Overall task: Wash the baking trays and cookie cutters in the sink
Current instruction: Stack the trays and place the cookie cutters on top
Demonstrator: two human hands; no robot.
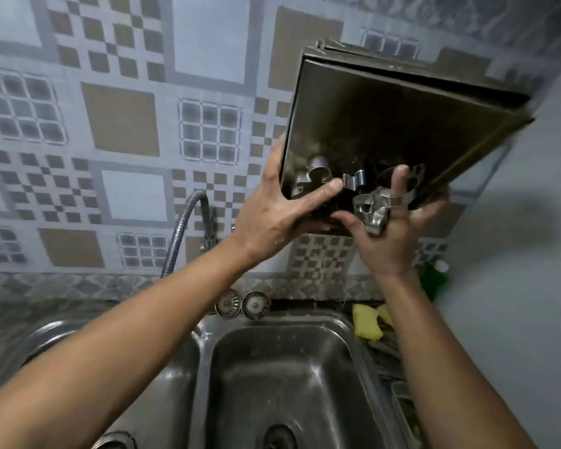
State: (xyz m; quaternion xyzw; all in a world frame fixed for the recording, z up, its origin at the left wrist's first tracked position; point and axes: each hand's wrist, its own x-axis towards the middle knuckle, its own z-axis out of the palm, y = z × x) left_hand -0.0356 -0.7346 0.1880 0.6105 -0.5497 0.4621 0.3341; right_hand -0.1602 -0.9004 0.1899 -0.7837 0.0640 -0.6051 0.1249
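Dark metal square baking trays, stacked with at least 2 rims showing along the top edge, are held in the air at 1 o'clock, above the sink and in front of the wall. The stack tilts steeply, its open face turned toward the camera and its lowest corner pointing down at 6 o'clock. Silver metal cookie cutters lie gathered in that low corner against the front tray's floor.

The left grip clamps the stack's lower left edge at 9 o'clock of the cutters, thumb laid across the inside of the tray, the other fingers curled behind it. The right grip is at 5 o'clock of the stack's low corner, fingers curled round 1 cutter at the tray's lip, one finger raised along the lower rim.

The stainless steel double sink fills 6 o'clock, its right basin directly beneath the hands. A flexible chrome tap hose arches at 9 o'clock of the left wrist. 2 round metal strainers lean behind the sink. A yellow sponge lies on the desk at 3 o'clock of the basin, with a blurred green object beyond it. Grey and tan patterned tiles cover the wall.
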